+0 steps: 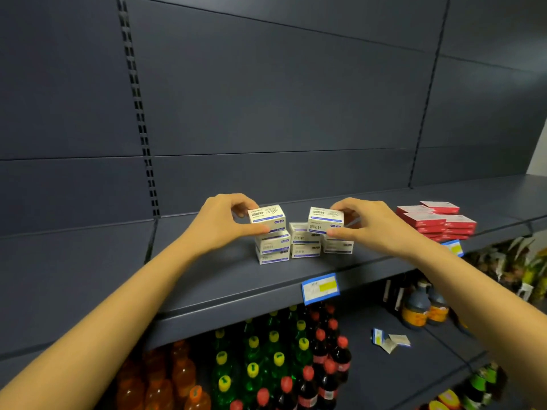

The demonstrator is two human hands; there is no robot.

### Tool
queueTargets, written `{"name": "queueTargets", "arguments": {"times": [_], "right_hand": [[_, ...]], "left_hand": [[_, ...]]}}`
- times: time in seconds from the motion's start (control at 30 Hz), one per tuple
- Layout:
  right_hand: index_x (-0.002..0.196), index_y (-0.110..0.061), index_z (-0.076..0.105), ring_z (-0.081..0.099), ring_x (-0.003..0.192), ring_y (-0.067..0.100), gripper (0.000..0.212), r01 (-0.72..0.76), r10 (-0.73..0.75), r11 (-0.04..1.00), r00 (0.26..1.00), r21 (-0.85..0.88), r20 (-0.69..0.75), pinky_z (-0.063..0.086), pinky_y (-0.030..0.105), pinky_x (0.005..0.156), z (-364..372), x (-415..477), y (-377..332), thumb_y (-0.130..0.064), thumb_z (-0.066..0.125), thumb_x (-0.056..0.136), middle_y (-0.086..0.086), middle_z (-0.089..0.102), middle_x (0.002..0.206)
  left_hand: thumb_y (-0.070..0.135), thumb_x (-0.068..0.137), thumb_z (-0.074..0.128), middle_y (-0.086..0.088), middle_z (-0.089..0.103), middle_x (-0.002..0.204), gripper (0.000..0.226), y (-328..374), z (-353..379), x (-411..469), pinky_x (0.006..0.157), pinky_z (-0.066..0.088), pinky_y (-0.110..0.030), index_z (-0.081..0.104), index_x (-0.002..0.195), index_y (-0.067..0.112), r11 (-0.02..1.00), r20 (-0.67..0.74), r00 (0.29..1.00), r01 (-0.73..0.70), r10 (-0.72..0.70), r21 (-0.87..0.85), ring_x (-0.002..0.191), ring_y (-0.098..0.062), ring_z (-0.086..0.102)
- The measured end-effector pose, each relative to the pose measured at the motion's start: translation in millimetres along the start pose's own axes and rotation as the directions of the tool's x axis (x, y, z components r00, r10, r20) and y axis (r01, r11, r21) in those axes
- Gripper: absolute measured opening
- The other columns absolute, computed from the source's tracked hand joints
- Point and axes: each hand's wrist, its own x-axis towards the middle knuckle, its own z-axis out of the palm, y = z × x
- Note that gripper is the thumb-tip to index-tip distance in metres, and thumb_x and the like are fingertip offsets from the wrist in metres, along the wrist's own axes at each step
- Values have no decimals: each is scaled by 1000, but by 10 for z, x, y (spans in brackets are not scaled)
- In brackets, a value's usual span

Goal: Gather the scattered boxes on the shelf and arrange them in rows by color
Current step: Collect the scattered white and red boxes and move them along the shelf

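1. Between thumb and fingertips of the left hand (224, 221) sits one white box (266, 218), pinched at its near and far sides, on top of the left-most white stack or just above it; whether it's fully let down I can't tell. The hand is closed only as far as the box needs, nothing else in it.

2. Same deal on the other side: the right hand (364, 222) pinches a second white box (326, 218), thumb on the near face and fingers over the back, held at the top of the right-most stack.

3. Right under and between the two hands is the white pile (304, 242): three short stacks side by side, touching or nearly so. Looks like the whites are basically gathered into one row, pending these two being let go and squared up.

4. Off past the right hand, well apart from the whites, is the red pile (437, 221). It's gathered in one spot, but the boxes lie at slightly different angles and overlap, so I'd say that row needs tidying.

5. No loose boxes show anywhere else on this shelf (236, 288), so my read is gathering is done and mostly straightening is left.

6. Below the hands, a blue price tag (320, 288) hangs on the shelf edge, and the lower level has soda bottles (278, 359). Not part of the job.
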Motion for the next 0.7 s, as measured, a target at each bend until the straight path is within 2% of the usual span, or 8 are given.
{"name": "queueTargets", "arguments": {"times": [0.2, 0.4, 0.53, 0.6, 0.7], "right_hand": [[116, -15, 56, 62, 99, 15, 38, 82, -85, 993, 996, 79, 35, 52, 34, 90, 27, 314, 138, -26, 68, 82, 1, 65, 114], [119, -16, 54, 60, 100, 13, 41, 141, -150, 985, 984, 97, 92, 52, 30, 88, 127, 512, 222, -29, 66, 83, 0, 63, 116], [117, -18, 54, 57, 101, 11, 39, 187, -193, 981, 958, 48, 210, 48, 23, 84, 222, 597, 313, -34, 66, 83, -2, 62, 118], [124, -21, 49, 52, 112, 12, 49, 231, -221, 973, 944, -14, 247, 45, 27, 90, 221, 644, 336, -41, 65, 82, -4, 56, 126], [133, -26, 42, 41, 126, 13, 61, 327, -311, 944, 928, -50, 206, 39, 34, 103, 147, 695, 261, -51, 61, 80, -7, 45, 140]], "left_hand": [[37, 66, 79, 10, 70, 91, 30, -111, 106, 90, 82, 47, -25, 69, 91, 22, 998, 10, 998, 59, -59, -1, 90, -11, 62], [41, 69, 73, 15, 68, 97, 31, -122, 211, 36, 86, 44, -21, 65, 97, 27, 992, -5, 992, 122, -122, -27, 95, -6, 60], [44, 78, 64, 12, 66, 102, 28, -46, 213, -4, 87, 43, -19, 63, 103, 30, 980, -69, 978, 195, -197, -43, 98, -3, 59], [44, 82, 58, 17, 65, 100, 22, 5, 184, -37, 83, 40, -13, 64, 100, 32, 980, -119, 972, 200, -200, -14, 97, 2, 58], [40, 87, 54, 18, 64, 98, 16, 68, 88, -127, 87, 43, -21, 64, 97, 31, 970, -207, 954, 236, -219, 59, 96, -2, 59]]}}
